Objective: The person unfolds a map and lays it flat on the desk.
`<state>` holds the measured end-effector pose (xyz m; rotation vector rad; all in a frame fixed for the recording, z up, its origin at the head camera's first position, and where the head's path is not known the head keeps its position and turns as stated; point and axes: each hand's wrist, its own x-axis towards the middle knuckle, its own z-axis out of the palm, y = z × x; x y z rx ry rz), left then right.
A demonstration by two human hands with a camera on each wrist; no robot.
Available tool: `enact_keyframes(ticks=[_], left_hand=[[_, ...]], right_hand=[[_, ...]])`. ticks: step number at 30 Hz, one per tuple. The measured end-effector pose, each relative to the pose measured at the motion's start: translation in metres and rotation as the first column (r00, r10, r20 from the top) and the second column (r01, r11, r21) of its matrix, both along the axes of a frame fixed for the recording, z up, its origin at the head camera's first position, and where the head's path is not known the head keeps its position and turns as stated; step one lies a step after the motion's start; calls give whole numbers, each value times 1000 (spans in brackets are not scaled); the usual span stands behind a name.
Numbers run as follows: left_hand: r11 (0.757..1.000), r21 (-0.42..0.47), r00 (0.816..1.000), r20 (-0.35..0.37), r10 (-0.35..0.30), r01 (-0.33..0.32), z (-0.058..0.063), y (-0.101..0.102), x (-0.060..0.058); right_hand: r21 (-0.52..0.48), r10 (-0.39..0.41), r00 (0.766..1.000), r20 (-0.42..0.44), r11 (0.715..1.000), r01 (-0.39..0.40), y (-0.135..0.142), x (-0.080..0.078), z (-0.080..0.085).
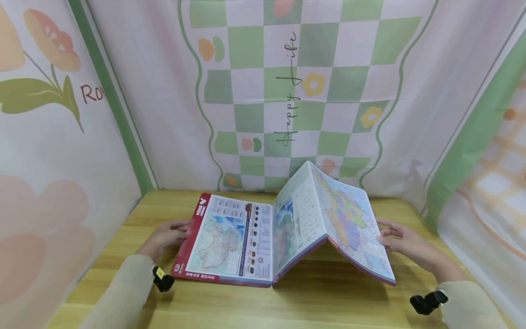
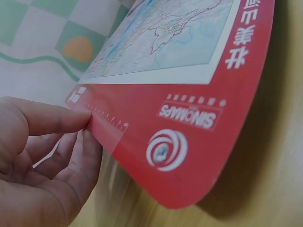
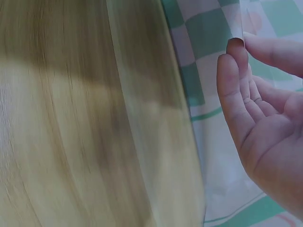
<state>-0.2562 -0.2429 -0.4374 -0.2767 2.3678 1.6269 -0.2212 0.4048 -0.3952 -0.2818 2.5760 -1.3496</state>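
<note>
A folding map (image 1: pixel 223 242) with a red border stands partly unfolded on the wooden table. Its left panel lies nearly flat, while the middle and right panels rise to a peaked crease. At the red left edge, my left hand (image 1: pixel 165 237) pinches the border between thumb and fingers; the left wrist view shows a ruler print and a round white logo on that border (image 2: pixel 199 156). My right hand (image 1: pixel 404 241) pinches the outer edge of the colourful right panel (image 1: pixel 349 219), which slopes down toward the table. In the right wrist view the panel shows only as a thin edge at the fingertips.
The wooden table (image 1: pixel 328 304) extends around the map. Behind it hangs a checked green and white cloth (image 1: pixel 246 87) with flowers and lettering. Similar printed cloths close in the left and right sides. Black wrist cameras (image 1: pixel 163 279) sit at both sleeves.
</note>
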Motion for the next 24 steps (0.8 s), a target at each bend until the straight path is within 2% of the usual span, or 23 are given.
enact_keyframes(ticks=[10, 24], left_hand=[[999, 31, 1000, 16, 27, -27, 1, -11, 2], [996, -14, 996, 15, 87, -87, 2, -29, -3]], right_hand=[[-56, -5, 1000, 19, 998, 6, 17, 0, -8], [-7, -52, 998, -18, 999, 52, 34, 0, -19]])
